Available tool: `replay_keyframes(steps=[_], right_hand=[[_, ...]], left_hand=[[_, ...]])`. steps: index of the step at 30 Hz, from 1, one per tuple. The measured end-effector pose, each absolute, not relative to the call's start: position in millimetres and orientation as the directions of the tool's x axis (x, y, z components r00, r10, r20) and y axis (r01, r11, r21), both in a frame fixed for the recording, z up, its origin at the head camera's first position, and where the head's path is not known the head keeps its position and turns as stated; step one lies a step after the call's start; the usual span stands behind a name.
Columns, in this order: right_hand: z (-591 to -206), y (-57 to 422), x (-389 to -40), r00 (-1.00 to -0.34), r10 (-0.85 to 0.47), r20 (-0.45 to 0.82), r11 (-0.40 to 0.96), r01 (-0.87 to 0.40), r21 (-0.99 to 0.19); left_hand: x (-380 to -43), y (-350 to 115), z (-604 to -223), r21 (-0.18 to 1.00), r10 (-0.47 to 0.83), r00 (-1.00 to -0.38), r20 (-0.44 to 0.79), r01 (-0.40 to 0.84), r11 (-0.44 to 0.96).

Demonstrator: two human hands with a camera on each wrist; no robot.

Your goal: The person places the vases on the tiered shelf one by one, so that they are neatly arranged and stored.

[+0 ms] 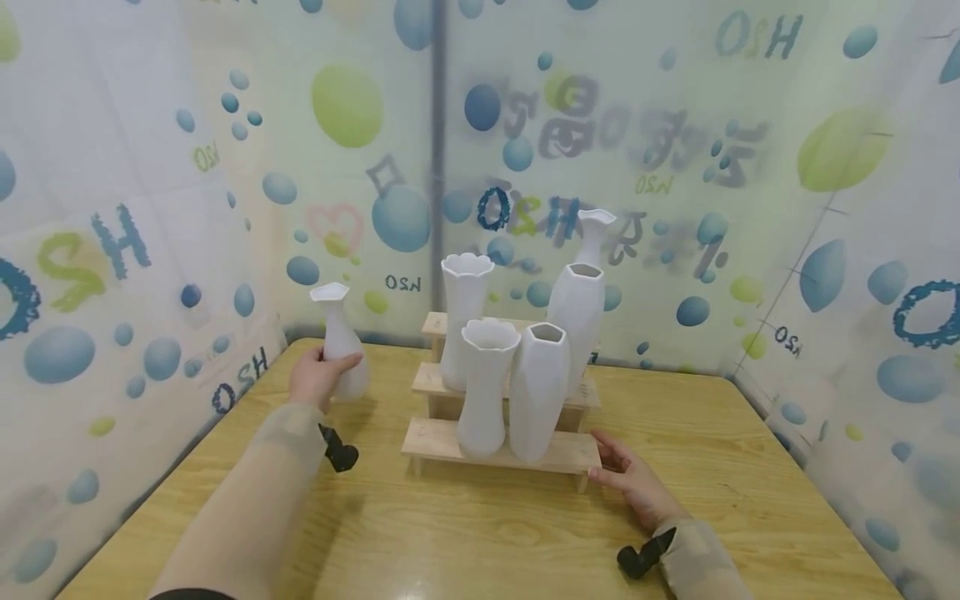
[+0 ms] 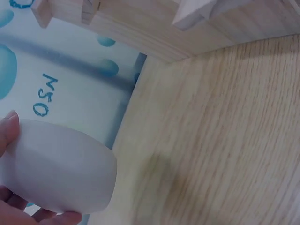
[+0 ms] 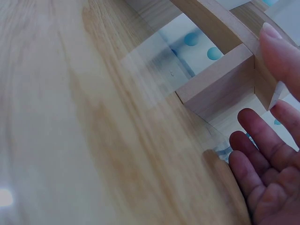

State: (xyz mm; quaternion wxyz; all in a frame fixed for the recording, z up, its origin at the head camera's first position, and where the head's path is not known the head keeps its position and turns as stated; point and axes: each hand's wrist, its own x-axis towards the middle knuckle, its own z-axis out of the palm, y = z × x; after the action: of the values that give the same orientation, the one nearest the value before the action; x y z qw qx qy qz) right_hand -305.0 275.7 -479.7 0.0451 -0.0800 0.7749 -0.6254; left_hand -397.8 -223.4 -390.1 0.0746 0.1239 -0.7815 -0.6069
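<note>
My left hand grips a white vase with a flared, angular rim, left of a stepped wooden stand. In the left wrist view, fingers and thumb wrap round the vase's rounded body, with its base toward the table. At the stand's right end, my right hand pinches the corner of the lowest shelf between thumb and index finger; its other fingers are loosely bent beside it. The lowest shelf bears a scalloped-rim vase and a faceted vase.
On the middle step stand another scalloped-rim vase and another faceted vase. Behind them, a flared-rim vase rises at the top right. Printed curtains enclose the wooden table at the back and both sides.
</note>
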Motion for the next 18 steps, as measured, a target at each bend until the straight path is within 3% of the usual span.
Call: replay_keyframes(steps=[18], right_hand=[[-478.7,275.8,-303.4,-0.981,-0.191,0.019,0.209,-0.060,-0.976]], left_hand=[[-393.7,-207.1,-346.3,0.955,-0.152,-0.987,-0.043,-0.086,0.284]])
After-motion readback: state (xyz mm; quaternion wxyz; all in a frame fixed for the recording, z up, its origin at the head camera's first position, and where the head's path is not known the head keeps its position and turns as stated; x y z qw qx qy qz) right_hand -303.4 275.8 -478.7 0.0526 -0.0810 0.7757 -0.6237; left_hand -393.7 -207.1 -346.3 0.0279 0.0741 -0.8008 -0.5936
